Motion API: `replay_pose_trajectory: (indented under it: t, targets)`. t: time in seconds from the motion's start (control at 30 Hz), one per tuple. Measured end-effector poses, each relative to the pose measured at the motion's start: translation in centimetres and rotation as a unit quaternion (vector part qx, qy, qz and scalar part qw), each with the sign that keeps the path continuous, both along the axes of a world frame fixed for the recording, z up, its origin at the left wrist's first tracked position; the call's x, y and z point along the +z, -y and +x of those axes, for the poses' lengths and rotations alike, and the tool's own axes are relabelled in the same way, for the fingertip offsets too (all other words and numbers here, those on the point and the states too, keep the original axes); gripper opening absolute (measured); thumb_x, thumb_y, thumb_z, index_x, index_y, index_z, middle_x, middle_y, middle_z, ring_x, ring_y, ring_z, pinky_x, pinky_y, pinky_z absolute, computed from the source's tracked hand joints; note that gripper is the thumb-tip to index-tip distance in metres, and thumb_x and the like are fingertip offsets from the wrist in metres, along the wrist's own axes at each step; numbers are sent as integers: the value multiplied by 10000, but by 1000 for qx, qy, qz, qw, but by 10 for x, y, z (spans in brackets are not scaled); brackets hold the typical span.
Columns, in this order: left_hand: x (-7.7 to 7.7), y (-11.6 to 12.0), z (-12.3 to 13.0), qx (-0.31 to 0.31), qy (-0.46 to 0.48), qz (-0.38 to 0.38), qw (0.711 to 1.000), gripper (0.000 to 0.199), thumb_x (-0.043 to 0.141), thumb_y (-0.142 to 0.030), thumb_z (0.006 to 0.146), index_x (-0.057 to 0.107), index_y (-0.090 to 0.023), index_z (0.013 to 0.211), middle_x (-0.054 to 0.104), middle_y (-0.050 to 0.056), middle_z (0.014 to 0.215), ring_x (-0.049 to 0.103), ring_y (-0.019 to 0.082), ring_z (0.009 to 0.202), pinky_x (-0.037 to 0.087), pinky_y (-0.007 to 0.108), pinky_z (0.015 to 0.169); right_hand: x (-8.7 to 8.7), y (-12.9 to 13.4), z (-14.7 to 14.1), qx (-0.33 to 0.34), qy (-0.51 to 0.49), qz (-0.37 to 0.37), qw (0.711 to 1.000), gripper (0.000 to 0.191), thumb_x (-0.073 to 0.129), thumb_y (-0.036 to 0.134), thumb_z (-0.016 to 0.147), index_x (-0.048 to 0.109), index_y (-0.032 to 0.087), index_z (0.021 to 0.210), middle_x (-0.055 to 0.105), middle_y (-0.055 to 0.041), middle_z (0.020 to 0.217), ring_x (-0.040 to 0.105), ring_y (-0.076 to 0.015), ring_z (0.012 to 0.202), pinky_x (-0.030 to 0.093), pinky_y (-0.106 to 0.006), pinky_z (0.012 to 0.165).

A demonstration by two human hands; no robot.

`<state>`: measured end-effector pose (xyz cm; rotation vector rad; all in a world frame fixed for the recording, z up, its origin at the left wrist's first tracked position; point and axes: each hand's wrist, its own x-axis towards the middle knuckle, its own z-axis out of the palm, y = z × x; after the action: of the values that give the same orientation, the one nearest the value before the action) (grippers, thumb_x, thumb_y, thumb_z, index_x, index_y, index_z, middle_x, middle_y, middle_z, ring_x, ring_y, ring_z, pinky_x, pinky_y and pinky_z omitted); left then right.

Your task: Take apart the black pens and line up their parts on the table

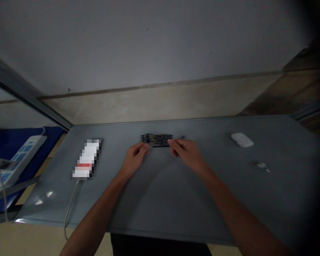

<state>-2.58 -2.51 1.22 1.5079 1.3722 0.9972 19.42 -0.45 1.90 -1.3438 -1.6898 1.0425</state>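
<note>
Several slender, dark pen-like sticks (157, 137) lie side by side on the grey table, some with brownish parts. Just in front of them, a thin dark pen-like stick (160, 146) stretches between my two hands. My left hand (135, 156) is closed, thumb and fingers pinching at its left end. At the other end, my right hand (186, 152) is also closed in a pinch. The fingertips cover both ends of the stick. A short dark tip (182, 137) shows behind my right hand; what it belongs to is hidden.
On the left of the grey table (162, 199) lies a phone (86, 158) with a cable (72, 204). A white rounded case (241, 139) and a small white item (262, 166) lie right. A power strip (18, 160) rests on a blue surface. A wall stands behind.
</note>
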Motion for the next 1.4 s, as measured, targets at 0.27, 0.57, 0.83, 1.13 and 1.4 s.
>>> replay_pose_trajectory:
  t: [0.27, 0.57, 0.83, 1.13, 1.4]
  targets:
    - [-2, -3, 0, 20, -1, 5, 1000, 482, 415, -538, 954, 502, -188, 634, 449, -20, 619, 434, 134, 614, 332, 264, 615, -4, -3, -1, -5, -50, 15, 999, 234, 712, 439, 789, 675, 209, 810, 668, -17, 730, 589, -153, 629, 435, -263, 591]
    - [-5, 0, 3, -1, -1, -1, 1000, 428, 433, -486, 949, 513, -187, 655, 473, -13, 647, 446, 139, 635, 341, 259, 627, 2, 0, 1, -8, -48, 0, 999, 452, 518, 504, 934, 590, 204, 604, 571, -3, 561, 521, -137, 523, 403, -270, 549]
    - [-6, 0, 3, 15, 22, 17, 1000, 457, 416, -516, 964, 498, -190, 653, 452, -16, 645, 429, 137, 630, 341, 257, 624, -1, -2, 1, 28, -74, 15, 997, 254, 608, 435, 889, 681, 208, 804, 668, -20, 722, 590, -154, 630, 460, -276, 624]
    - [-6, 3, 6, 27, 34, 1, 999, 479, 410, -540, 975, 551, -181, 691, 476, -13, 675, 438, 136, 654, 349, 255, 635, 6, 2, 1, 8, -53, 4, 999, 439, 537, 480, 938, 614, 198, 610, 605, -10, 590, 557, -144, 570, 418, -275, 589]
    - [-7, -1, 2, 30, 30, 13, 999, 441, 452, -516, 960, 529, -189, 675, 473, -10, 667, 450, 140, 653, 374, 248, 646, 4, 0, -1, 12, -65, 27, 997, 241, 608, 434, 882, 696, 212, 860, 715, -47, 806, 649, -190, 746, 493, -299, 696]
